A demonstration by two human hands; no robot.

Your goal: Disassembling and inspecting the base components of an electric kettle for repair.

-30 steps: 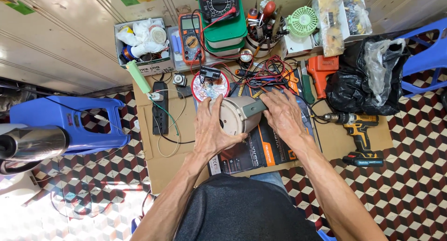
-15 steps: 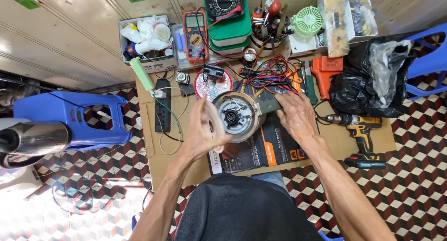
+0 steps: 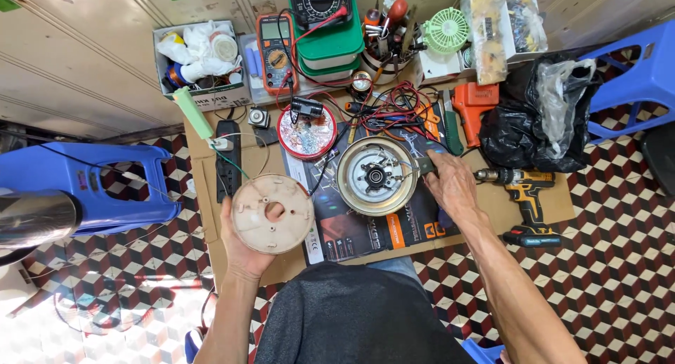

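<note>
The left hand (image 3: 242, 248) grips a round beige base cover (image 3: 272, 213) flat, left of the opened metal appliance base (image 3: 377, 176), whose right edge the right hand (image 3: 450, 185) grasps.

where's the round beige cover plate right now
In the head view the round beige cover plate is held up in the left hand, left of the open metal appliance base that the right hand steadies on the low table.
</note>
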